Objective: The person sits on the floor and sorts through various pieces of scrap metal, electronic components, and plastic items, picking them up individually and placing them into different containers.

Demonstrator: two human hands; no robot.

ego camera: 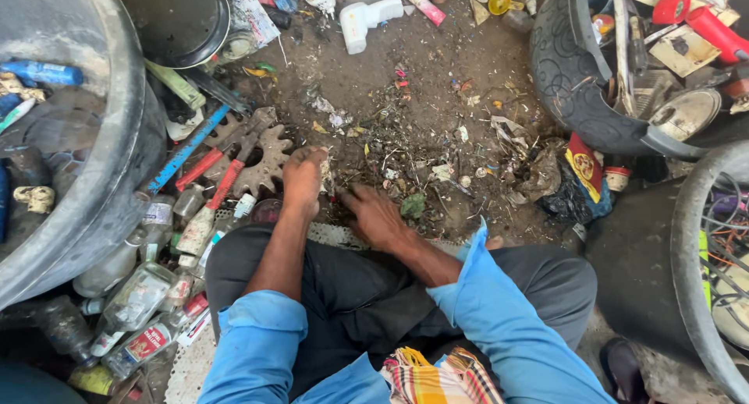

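Several glass bottles (140,295) are heaped at the left. Beside a rusty gear (265,158), the left hand (304,182) is laid flat on the littered floor (421,84), fingers together, gripping nothing. The right hand (376,215) is pressed, fingers spread, into small scraps (394,170) just beside a green fragment (413,206).

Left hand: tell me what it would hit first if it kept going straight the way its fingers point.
The left hand points up the frame over littered ground. Small debris lies immediately ahead; farther on, probably the white plastic bottle, though the line is uncertain.
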